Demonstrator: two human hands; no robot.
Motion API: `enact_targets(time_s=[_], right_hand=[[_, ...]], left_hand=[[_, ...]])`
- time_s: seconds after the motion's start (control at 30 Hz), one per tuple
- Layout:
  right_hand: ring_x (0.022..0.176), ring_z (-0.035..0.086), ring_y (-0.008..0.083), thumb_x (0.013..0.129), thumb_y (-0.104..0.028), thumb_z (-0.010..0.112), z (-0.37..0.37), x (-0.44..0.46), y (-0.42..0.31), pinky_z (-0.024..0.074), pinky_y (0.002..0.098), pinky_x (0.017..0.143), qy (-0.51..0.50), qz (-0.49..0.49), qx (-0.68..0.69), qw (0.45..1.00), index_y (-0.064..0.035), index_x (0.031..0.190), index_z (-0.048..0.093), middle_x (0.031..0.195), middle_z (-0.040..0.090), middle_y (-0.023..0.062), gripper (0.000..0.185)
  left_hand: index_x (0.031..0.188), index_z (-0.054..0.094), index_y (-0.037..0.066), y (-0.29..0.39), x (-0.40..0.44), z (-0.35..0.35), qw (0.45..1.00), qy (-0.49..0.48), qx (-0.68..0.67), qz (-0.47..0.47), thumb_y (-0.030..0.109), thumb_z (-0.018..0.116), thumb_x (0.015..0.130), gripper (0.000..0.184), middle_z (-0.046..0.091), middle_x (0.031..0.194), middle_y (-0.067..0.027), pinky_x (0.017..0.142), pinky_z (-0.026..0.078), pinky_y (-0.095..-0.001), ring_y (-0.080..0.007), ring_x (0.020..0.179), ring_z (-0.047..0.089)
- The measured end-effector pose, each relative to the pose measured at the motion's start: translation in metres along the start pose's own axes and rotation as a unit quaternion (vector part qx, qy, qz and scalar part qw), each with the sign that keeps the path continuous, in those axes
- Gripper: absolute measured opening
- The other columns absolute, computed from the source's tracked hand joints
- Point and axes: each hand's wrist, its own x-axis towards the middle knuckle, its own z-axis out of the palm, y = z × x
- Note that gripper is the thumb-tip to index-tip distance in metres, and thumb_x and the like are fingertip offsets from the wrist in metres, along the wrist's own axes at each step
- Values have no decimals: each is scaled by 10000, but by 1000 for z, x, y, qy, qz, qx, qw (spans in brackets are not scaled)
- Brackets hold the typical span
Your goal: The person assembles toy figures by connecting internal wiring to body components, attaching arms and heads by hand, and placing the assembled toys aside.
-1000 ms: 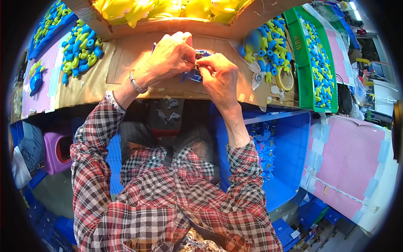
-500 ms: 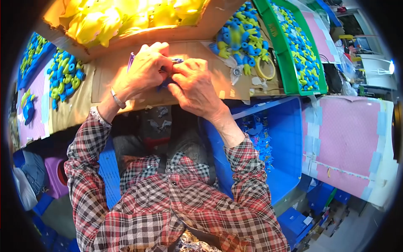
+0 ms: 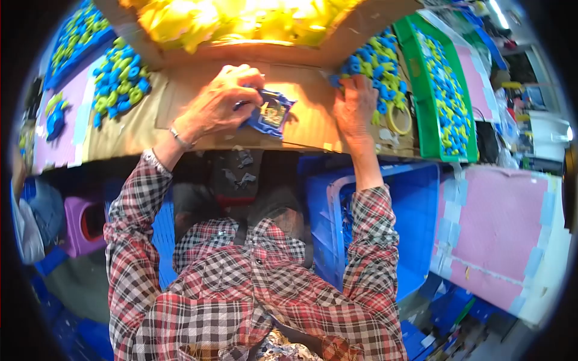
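My left hand (image 3: 224,101) pinches a small, dark blue flat piece with gold print (image 3: 274,114) above the cardboard-covered bench. The piece looks soft, but I cannot make out whether it is fabric or a packet. Over to the right, my right hand (image 3: 356,108) reaches to the near edge of a pile of blue and yellow-green plastic pieces (image 3: 385,67). Its fingers are stretched forward and apart, with the tips partly hidden against the pieces; nothing visible is held in it.
A cardboard box of bright yellow items (image 3: 241,24) stands at the back. A green tray (image 3: 430,135) of similar pieces is right of the yellow tape roll (image 3: 398,119). Another pile (image 3: 120,78) lies left. A blue bin (image 3: 400,216) sits below the bench's right side.
My hands were together over the bench. My right hand has moved right to the pile, while my left keeps the blue piece, now more exposed. The view has shifted slightly.
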Motion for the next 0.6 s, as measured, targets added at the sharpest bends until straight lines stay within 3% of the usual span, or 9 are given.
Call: enact_targets(time_s=[0.03,0.17,0.27,0.33,0.37,0.47,0.53,0.6], right_hand=[[998,594,287,688,-66,791,0,3,3,420,439,815,-1,-21,-3,1000,-118,980,715,997,630,60,306],[975,609,315,796,-58,756,-23,11,-11,448,437,825,8,-63,23,998,-74,1048,673,1028,654,100,266],[943,643,302,926,-78,712,-30,15,-43,493,419,837,-49,80,261,961,-29,1091,646,1024,681,125,184],[936,660,253,996,-104,673,-26,25,-65,524,380,849,-85,94,355,926,2,1105,637,981,684,122,157],[967,653,172,1024,-94,635,-24,33,-77,521,329,875,-124,109,376,912,-5,1119,644,1024,700,86,130],[971,658,137,1044,-74,598,-1,53,-108,518,282,884,-168,130,543,813,-6,1145,653,1076,717,78,133],[954,657,105,1054,-60,576,15,62,-123,515,250,869,-182,102,574,792,-1,1214,667,1066,727,53,193],[897,619,77,1052,-49,571,23,69,-134,499,231,831,-187,105,594,775,-7,1224,675,1051,724,35,205]], left_hand=[[884,734,93,1,-1,-5,1000,14,-5,19,68,711,719,168,655,1110,-64,991,442,-445,-280,1100,601],[935,736,97,7,-15,-24,989,142,23,-44,83,720,738,198,662,1068,-73,984,458,-450,-294,1056,621],[940,732,84,12,-31,-21,949,277,38,-147,101,744,778,164,663,1035,-83,927,493,-435,-293,1021,626],[950,720,62,13,-46,-20,911,359,98,-177,38,779,763,197,649,978,-94,826,520,-425,-297,960,628],[944,716,59,15,-56,-24,888,374,140,-229,30,782,759,199,636,956,-97,821,519,-424,-301,944,625],[979,704,64,3,-88,-40,802,405,279,-341,95,848,719,299,604,956,-114,817,503,-438,-326,937,608],[966,704,57,-11,-101,-51,764,389,312,-409,126,867,724,300,623,969,-112,815,511,-434,-320,953,619],[1025,703,75,-22,-109,-55,784,352,316,-402,182,881,711,376,620,989,-110,810,516,-427,-323,952,622]])
